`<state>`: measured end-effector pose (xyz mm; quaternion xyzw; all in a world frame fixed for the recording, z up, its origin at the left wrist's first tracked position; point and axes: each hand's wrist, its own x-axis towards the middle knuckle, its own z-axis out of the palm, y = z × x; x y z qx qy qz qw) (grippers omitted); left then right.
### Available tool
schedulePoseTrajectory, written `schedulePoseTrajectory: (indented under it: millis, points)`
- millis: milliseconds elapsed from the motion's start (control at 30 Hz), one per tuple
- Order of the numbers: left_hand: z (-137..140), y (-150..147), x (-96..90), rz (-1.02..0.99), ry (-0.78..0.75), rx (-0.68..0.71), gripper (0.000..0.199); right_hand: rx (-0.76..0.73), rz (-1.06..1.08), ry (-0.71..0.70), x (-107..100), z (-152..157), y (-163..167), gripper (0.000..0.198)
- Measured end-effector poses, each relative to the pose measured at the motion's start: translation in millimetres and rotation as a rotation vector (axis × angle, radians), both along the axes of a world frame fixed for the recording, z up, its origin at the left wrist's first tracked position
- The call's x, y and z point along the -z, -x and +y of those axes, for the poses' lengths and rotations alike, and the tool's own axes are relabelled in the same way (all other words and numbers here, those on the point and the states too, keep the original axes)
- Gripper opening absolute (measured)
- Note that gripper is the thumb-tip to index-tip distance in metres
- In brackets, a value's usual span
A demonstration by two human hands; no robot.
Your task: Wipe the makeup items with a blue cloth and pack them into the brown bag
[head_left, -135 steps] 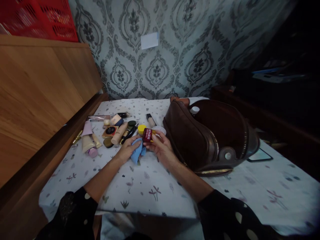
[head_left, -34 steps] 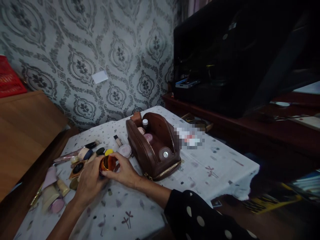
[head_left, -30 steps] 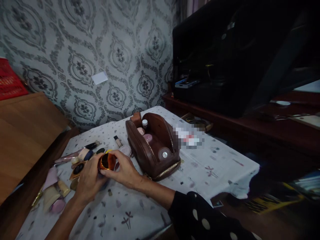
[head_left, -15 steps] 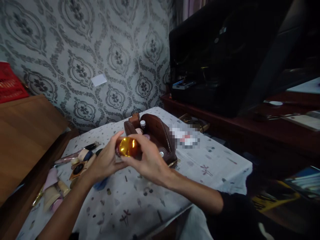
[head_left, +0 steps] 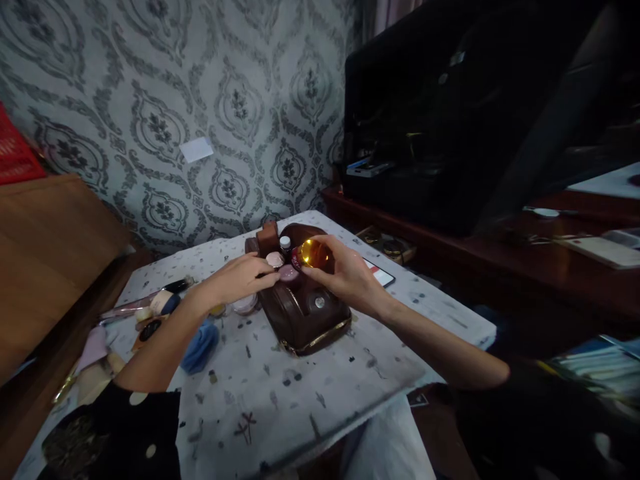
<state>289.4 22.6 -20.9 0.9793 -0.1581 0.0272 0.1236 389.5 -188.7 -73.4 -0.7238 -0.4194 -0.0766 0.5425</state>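
A brown leather bag [head_left: 320,320] stands unzipped in the middle of the table. Inside it show a small bottle with a white cap [head_left: 285,242], a pale pink round item [head_left: 275,259] and a mauve round lid [head_left: 289,273]. My right hand [head_left: 345,272] is closed around a shiny gold container [head_left: 314,253] with a dark red end, holding it tilted over the bag's opening. At the bag's left rim my left hand [head_left: 245,279] is closed, its fingertips beside the mauve lid. What its fingers grip is partly hidden.
Cosmetics, among them a navy-capped bottle [head_left: 166,303] and a pink tube [head_left: 94,347], lie along the table's left side. Near my left forearm are a blue cloth-like item [head_left: 200,347] and a clear round container [head_left: 245,304]. A phone [head_left: 381,273] lies behind my right hand.
My right hand has carried the gold container rightward and up to the bag's opening. My left hand has let go of it and moved to the bag's left rim.
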Motion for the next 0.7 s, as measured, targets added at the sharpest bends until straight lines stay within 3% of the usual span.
schedulePoseTrajectory:
  millis: [167,333,533,700]
  points:
    - [4.4,13.1,7.9,-0.008,-0.007,-0.082,0.047,0.041,-0.075,0.158,-2.3,0.5,-0.8,0.043]
    - [-7.1,17.9,25.4,-0.106,0.093,-0.174,0.049,0.023,-0.143,0.459,-11.9,13.5,0.2,0.032]
    - [-8.7,19.2,38.4,-0.195,0.198,-0.199,0.045,-0.017,0.012,0.923,-18.7,44.7,-13.1,0.04]
    - [-5.7,18.7,42.1,-0.209,0.211,-0.189,0.044,-0.021,0.089,1.056,-2.9,67.5,-24.1,0.026]
